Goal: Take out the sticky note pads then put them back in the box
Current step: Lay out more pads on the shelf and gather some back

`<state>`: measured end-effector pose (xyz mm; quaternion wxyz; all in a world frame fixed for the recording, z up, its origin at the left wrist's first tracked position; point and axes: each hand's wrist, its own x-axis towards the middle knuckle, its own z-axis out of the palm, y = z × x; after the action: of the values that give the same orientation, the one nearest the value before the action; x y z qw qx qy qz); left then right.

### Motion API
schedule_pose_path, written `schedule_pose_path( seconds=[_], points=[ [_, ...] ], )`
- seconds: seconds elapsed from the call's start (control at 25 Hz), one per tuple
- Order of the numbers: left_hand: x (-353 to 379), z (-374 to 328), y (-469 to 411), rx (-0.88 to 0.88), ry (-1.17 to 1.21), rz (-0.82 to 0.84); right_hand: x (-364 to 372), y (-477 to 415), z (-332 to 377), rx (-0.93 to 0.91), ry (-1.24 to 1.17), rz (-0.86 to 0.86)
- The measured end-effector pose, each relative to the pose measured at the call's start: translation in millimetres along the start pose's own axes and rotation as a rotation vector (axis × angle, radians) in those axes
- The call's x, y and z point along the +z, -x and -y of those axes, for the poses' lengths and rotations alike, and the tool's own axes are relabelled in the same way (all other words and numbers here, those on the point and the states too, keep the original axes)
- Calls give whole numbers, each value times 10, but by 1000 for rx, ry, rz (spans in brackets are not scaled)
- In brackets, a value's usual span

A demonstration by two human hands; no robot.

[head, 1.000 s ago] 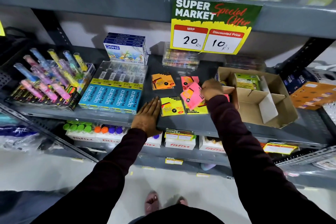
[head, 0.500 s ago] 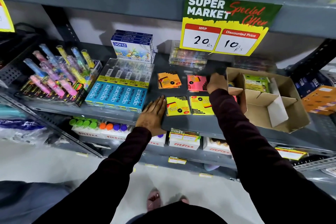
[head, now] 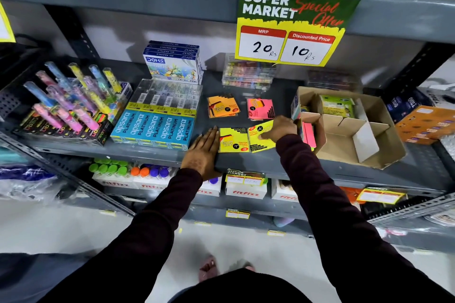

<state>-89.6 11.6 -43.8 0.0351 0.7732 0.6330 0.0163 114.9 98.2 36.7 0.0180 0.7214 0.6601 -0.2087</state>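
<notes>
Four sticky note pads lie on the grey shelf: an orange pad (head: 222, 107) and a pink pad (head: 261, 108) at the back, with two yellow ones in front. My right hand (head: 280, 128) grips the right yellow pad (head: 259, 140), which sits tilted beside the left yellow pad (head: 232, 140). My left hand (head: 202, 152) rests flat and open on the shelf's front edge, left of the yellow pads. The cardboard box (head: 369, 152) with dividers stands to the right. It holds upright pink pads (head: 309, 134) at its left wall and green pads (head: 337, 106) at the back.
Blue Apsara pencil boxes (head: 152, 128) lie left of the pads, with a Doms box stack (head: 173, 64) behind and a pen display (head: 71, 106) further left. Clear cases (head: 248, 74) stand at the back. A price sign (head: 290, 29) hangs above. Orange boxes (head: 426, 125) sit right of the box.
My right hand put the pink pad down at the back of the shelf, then came forward onto the right yellow pad, which now sits skewed. The left hand stayed put.
</notes>
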Motion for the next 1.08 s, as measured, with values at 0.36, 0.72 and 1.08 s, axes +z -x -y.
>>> schedule_pose_path(
  seconds=[0.36,0.72,1.08],
  points=[
    [50,-6,-27,-23,-47,7,-10,61,307,-143,-290,-142],
    [28,0,-39,-25,-30,28,376,198,316,-172,-112,34],
    [28,0,-7,-11,-10,-11,175,12,297,-465,231,179]
  ],
)
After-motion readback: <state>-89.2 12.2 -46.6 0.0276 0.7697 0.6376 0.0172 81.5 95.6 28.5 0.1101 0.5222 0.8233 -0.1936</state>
